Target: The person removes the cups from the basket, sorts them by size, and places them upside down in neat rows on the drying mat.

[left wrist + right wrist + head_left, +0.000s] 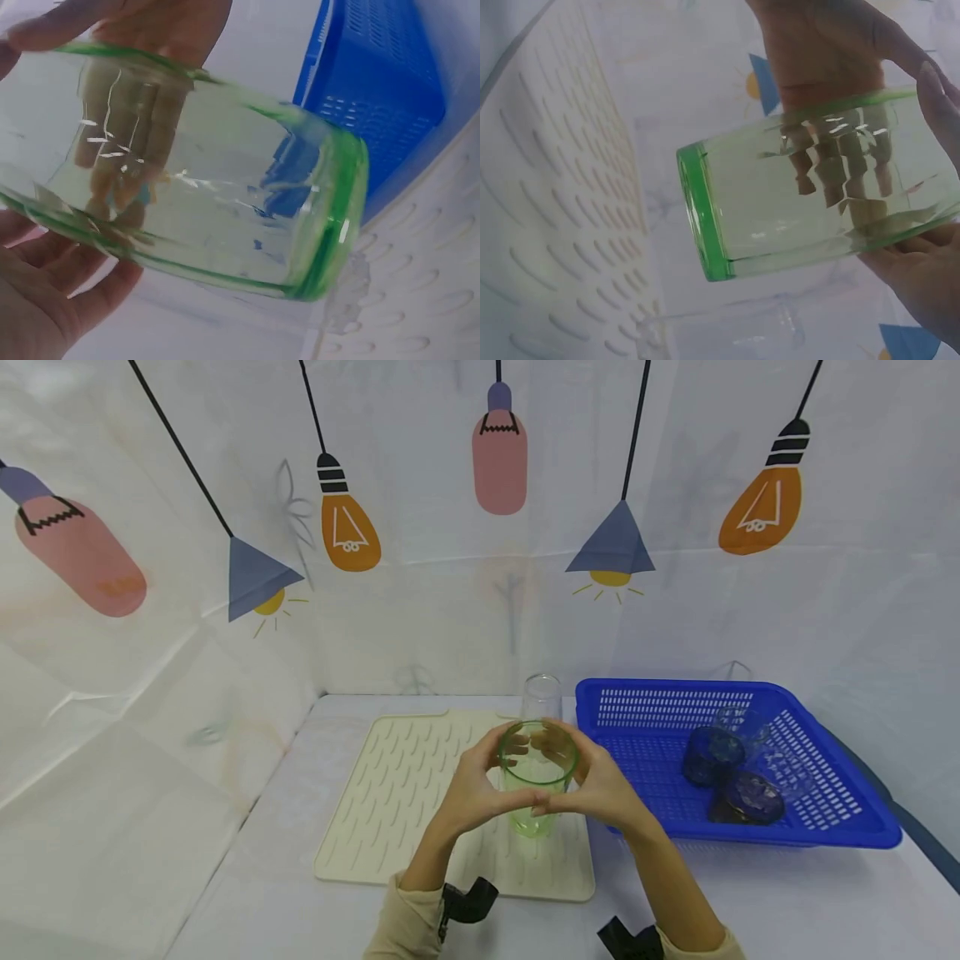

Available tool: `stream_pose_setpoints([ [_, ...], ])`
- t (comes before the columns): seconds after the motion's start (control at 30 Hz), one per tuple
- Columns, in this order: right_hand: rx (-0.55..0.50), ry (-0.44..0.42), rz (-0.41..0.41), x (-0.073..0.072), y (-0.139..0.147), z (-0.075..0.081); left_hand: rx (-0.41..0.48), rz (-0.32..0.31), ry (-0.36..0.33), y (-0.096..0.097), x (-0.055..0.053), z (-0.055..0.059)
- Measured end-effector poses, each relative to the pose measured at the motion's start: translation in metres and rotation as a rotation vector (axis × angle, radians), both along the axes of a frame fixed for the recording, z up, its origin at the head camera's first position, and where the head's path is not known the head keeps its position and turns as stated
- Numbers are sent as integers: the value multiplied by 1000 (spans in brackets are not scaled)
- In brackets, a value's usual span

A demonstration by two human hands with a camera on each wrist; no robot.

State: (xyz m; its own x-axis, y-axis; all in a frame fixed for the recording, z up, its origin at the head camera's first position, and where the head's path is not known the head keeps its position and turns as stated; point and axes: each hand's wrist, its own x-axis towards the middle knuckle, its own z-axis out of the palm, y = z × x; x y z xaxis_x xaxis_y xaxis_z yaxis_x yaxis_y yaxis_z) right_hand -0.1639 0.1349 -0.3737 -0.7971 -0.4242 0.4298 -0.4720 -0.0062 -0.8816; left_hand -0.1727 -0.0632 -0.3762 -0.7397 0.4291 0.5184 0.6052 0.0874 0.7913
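A clear green-tinted drinking glass (534, 810) stands upright between both hands, its open rim facing up. My left hand (480, 785) grips its left side and my right hand (600, 781) its right side. The fingers wrap round the far side and show through the glass, while the thumbs meet in front. In the left wrist view the thick green base of the glass (330, 225) is free of the fingers. The right wrist view shows the glass (750, 202) held over the cream ridged mat (405, 785).
A second, clear glass (542, 693) stands at the mat's far edge, behind the held one. To the right, a blue plastic basket (637, 810) holds dark glasses (712, 756) and clear glassware (783, 768). Behind the table hangs a white sheet (420, 627) printed with lamps.
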Motion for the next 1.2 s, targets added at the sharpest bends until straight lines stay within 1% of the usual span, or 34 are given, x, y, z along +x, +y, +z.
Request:
stream_pose_setpoints([
  [0.17,49,106,-61,1,-5,-3,-34,52,-72,4,4,3],
  [0.3,46,128,-110,2,-9,-4,-54,101,-104,6,6,6],
  [0.43,63,137,-163,3,-11,-5,-101,150,-96,7,7,8],
  [0.53,100,149,-215,4,-13,-4,-143,180,-59,8,7,9],
  [0.63,137,163,-249,4,-14,-3,-194,208,-18,7,8,14],
  [0.73,157,173,-254,4,-15,-2,-273,241,6,7,9,21],
  [0.87,164,168,-243,5,-14,-3,-403,294,42,8,13,29],
  [0.97,169,164,-238,5,-13,-4,-477,329,77,8,16,33],
  [1.07,189,164,-228,6,-13,-4,-497,339,81,7,16,33],
  [1.2,233,124,-194,6,-9,-4,-462,335,66,5,14,29],
])
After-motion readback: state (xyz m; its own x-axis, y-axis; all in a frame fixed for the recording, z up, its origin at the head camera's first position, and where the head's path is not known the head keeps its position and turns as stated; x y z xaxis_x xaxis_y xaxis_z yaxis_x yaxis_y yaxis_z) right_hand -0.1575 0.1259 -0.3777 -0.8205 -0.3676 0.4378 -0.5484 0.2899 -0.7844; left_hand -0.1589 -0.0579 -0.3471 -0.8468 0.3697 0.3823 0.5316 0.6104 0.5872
